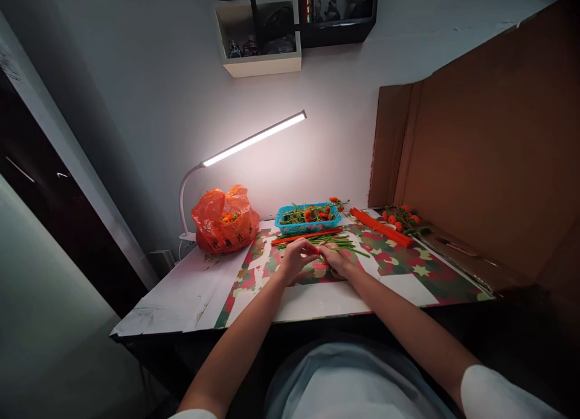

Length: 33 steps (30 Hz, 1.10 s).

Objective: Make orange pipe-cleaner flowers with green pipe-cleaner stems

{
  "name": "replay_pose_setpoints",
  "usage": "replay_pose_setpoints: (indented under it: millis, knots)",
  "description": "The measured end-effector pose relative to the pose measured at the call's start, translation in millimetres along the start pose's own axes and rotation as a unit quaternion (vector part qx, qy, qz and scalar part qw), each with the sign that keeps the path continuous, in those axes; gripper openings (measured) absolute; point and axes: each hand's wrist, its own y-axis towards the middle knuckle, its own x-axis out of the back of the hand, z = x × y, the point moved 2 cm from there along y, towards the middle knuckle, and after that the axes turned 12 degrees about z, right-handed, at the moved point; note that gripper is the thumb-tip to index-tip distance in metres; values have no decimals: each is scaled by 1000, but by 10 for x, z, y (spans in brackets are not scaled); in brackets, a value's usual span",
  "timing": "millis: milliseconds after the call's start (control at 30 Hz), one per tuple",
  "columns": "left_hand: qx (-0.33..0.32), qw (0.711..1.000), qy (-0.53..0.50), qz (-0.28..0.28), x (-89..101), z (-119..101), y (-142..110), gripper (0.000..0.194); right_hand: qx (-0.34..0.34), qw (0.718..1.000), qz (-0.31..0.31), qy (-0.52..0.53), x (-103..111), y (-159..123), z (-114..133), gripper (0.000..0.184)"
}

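My left hand (pixel 297 259) and my right hand (pixel 335 260) meet close together over the front middle of the table. The left fingers are closed in a pinch on a small orange-red piece, partly hidden by the fingertips. My right fingers are closed at the other side of it, and a green stem shows beside them. Just beyond the hands lie loose green stems (pixel 351 244) and several long orange-red strips (pixel 284 239), which look like pipe cleaners. A blue plastic basket (pixel 308 227) behind them holds orange flowers on green stems.
An orange plastic bag (pixel 211 219) with small orange flowers stands at the left, near a lit desk lamp (pixel 256 138). To the right lie a bundle of orange-red strips (pixel 380 227) and orange flowers (pixel 401 219). A cardboard sheet (pixel 480 135) walls off the right side.
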Motion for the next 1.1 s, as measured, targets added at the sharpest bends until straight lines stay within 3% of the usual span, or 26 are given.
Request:
replay_pose_setpoints:
  millis: [233,600,733,933,1100]
  knots:
    - [-21,999,28,-3,-47,-38,12,25,-46,997,39,54,36,118,-113,30]
    - [84,989,-125,11,-58,6,32,43,-6,988,88,126,110,72,-31,26]
    - [92,986,-138,-31,-41,23,38,40,37,989,52,131,60,55,3,37]
    - [79,983,-108,-126,18,71,22,31,132,984,-74,94,35,35,53,38]
    - [65,986,-75,-131,15,112,13,28,185,977,-102,41,-10,-3,82,30]
